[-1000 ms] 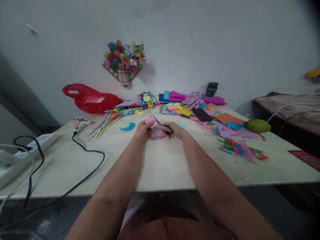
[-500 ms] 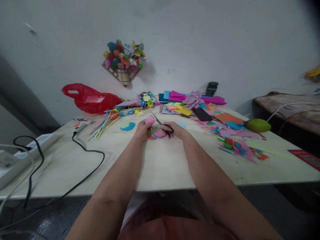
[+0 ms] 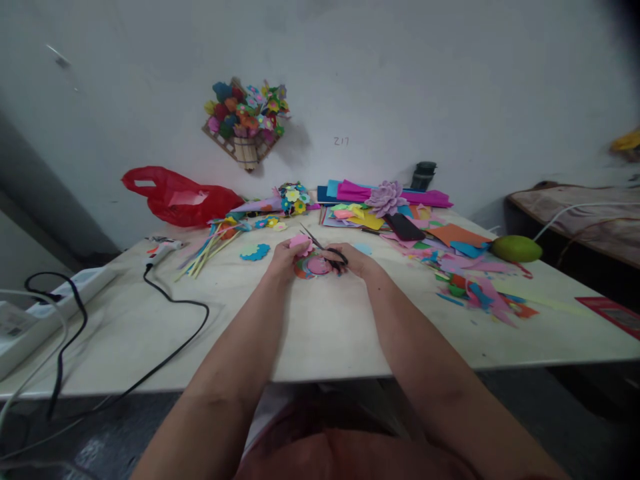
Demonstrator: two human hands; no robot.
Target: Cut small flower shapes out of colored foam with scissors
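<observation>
My left hand [image 3: 285,257] pinches a small pink foam piece [image 3: 301,245] above the middle of the pale table [image 3: 320,327]. My right hand [image 3: 356,260] grips black-handled scissors [image 3: 325,251], whose blades point up and left at the pink piece. Beneath both hands lies a round stack of coloured foam shapes [image 3: 314,268], pink on top with orange and green edges showing.
A glue gun [image 3: 163,248] with a black cable [image 3: 175,320] lies at the left, beside a white power strip [image 3: 47,310]. Foam sheets and scraps [image 3: 465,267] cover the right; a green fruit [image 3: 517,249], a red bag [image 3: 183,198], and foam flower sticks [image 3: 215,240] sit around.
The pink piece has turned slightly in my left fingers and the scissors shifted a little; both hands stay in the same place.
</observation>
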